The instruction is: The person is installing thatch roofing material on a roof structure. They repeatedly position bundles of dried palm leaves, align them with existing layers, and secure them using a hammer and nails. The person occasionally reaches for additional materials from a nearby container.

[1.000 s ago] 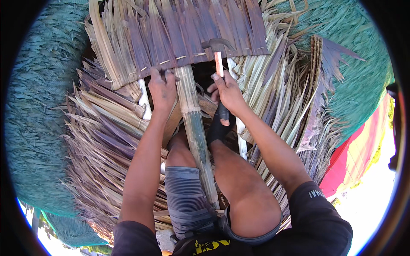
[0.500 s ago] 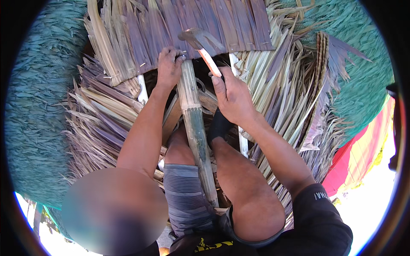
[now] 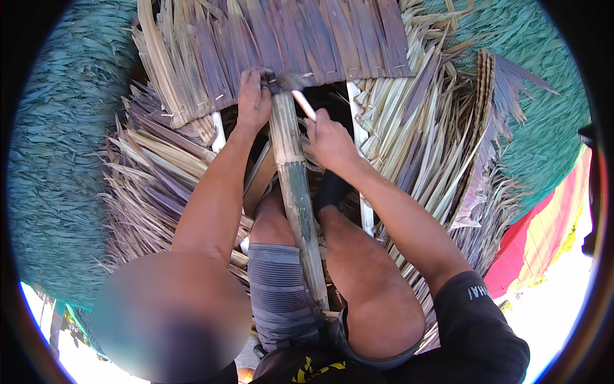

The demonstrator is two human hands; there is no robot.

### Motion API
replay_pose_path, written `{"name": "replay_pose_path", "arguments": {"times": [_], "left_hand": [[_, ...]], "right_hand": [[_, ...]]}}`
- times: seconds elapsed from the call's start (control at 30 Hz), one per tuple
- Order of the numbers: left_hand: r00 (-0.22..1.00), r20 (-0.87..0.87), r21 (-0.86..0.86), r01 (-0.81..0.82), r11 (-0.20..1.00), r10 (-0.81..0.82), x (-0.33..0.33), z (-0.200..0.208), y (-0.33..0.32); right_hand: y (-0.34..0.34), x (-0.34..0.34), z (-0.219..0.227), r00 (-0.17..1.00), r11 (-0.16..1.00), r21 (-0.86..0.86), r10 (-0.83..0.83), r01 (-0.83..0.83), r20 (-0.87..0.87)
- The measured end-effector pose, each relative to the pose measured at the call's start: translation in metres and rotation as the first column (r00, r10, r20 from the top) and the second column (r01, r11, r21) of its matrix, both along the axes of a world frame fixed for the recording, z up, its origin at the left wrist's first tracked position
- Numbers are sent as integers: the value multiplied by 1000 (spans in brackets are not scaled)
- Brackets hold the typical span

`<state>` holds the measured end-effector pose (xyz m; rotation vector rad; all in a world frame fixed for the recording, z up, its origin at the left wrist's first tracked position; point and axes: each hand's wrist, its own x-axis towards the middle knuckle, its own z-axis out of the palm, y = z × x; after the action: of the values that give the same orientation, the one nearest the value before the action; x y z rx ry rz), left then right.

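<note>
My right hand [image 3: 334, 142] is wrapped round the pale handle of a hammer [image 3: 303, 104]. Its head, smeared by motion, is down at the lower edge of a brown thatch panel [image 3: 320, 38] of dried leaves. Close beside the head, my left hand [image 3: 254, 101] has its fingers bent and pinched at that edge; whatever they grip is too small to make out. Under the panel's edge, a split bamboo pole [image 3: 297, 192] runs down between my legs.
Loose dried leaves [image 3: 166, 160] spread on both sides, over white poles [image 3: 358, 121]. Dark gaps open into the frame beside the bamboo. Green thatch [image 3: 57, 166] slopes at far left and right. Red cloth [image 3: 527, 246] shows at lower right.
The hammer has swung down and left from its raised position to the panel edge, by my left fingers. My left hand stays nearly in place.
</note>
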<state>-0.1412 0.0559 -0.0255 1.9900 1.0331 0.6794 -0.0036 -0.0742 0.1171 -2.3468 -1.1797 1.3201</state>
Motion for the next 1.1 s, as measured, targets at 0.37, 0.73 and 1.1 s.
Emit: {"name": "replay_pose_path", "arguments": {"times": [0.37,0.73,1.1], "left_hand": [[919,-308,-299,154,942,-248,-29,35,20],[891,-451,-204,-163,965,55,-321,377,-156],[810,-496,-519,13,854,-313,-408,511,-421]], "right_hand": [[33,10,32,981,992,60,100,-111,166],[-74,-102,310,814,786,219,535,-578,228],[-234,-284,331,545,620,266,781,-738,-306]]}}
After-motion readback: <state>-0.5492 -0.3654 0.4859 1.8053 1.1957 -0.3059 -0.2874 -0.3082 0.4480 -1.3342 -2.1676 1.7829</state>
